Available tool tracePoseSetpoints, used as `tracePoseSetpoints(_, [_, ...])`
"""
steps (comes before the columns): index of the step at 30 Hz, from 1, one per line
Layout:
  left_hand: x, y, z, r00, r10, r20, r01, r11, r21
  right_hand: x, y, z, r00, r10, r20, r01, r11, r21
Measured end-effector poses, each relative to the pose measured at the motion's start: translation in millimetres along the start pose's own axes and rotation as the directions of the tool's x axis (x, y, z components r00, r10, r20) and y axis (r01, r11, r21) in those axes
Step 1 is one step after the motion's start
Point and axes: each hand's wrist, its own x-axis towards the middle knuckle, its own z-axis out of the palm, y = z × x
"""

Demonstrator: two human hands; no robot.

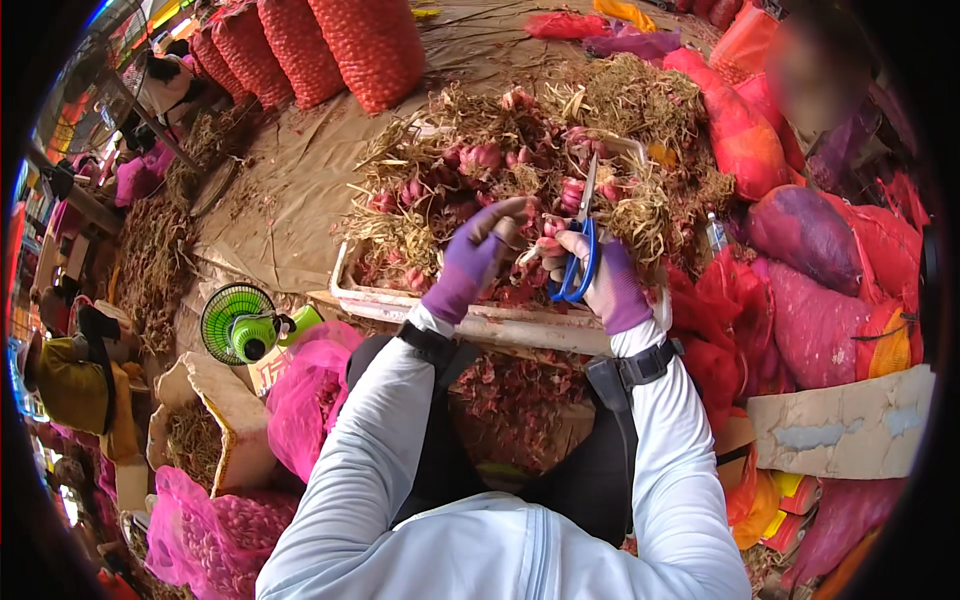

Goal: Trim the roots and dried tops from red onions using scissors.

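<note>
Over a white tray [440,308] heaped with pink shallots [480,158] and dry straw-coloured stalks, both my hands work in purple gloves. My right hand [612,285] is closed on blue-handled scissors [588,238], whose blades point away from me, up over the pile. A small pink shallot [549,243] shows at that hand's fingertips; whether they grip it I cannot tell. To its left, my left hand [470,262] has its fingers stretched out and apart, with nothing seen in them. Loose skins and bulbs lie under both hands.
A green fan [240,325] and a pink net bag [310,400] stand left of the tray. Full red sacks [370,50] line the far left. Net bags [815,235] crowd the right, beside a cardboard piece [845,425]. A person sits at far right.
</note>
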Motion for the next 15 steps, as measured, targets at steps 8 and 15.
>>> tracePoseSetpoints(8, [-12, -12, 9, 0.976, 0.0, 0.217, 0.033, 0.988, -0.148, -4, 12, 15, 1.0, -0.011, 0.024, 0.006, 0.977, 0.213])
tracePoseSetpoints(15, [-12, 5, 12, 0.992, -0.129, 0.007, 0.129, 0.984, -0.122, -4, 14, 15, 0.98, -0.192, -0.06, 0.154, 0.908, -0.391])
